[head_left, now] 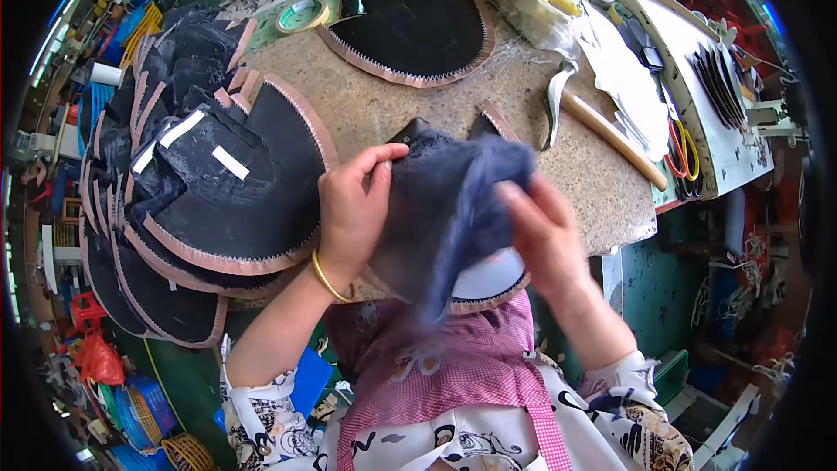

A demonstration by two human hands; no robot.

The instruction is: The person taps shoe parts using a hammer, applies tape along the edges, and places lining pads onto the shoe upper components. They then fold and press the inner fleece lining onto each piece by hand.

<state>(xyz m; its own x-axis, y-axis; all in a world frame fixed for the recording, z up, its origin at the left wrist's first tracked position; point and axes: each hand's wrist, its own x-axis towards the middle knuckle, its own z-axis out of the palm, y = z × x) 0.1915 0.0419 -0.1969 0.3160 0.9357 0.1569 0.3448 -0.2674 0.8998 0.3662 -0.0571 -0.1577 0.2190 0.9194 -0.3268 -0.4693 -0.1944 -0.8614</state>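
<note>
My left hand point(353, 205) pinches the upper left edge of a dark fuzzy-lined piece point(436, 209), thumb against bent fingers. Its navy nap is smeared by motion, and the piece is partly folded. At its right side my right hand point(549, 231) is closed on the edge, also blurred; its fingertips are partly hidden. Below the fold a pale patch point(488, 277) and a zigzag-stitched tan border show. Beside my left hand lies a stack of black curved pieces point(261, 183) with tan stitched edges, the top one carrying white strips.
Farther back on the stone slab point(349, 109) lies another black curved piece point(418, 30). A tape roll point(302, 15) is near it. To the right are a wooden-handled hammer point(610, 135), scissors point(684, 148) and a white tray point(689, 78) holding dark strips.
</note>
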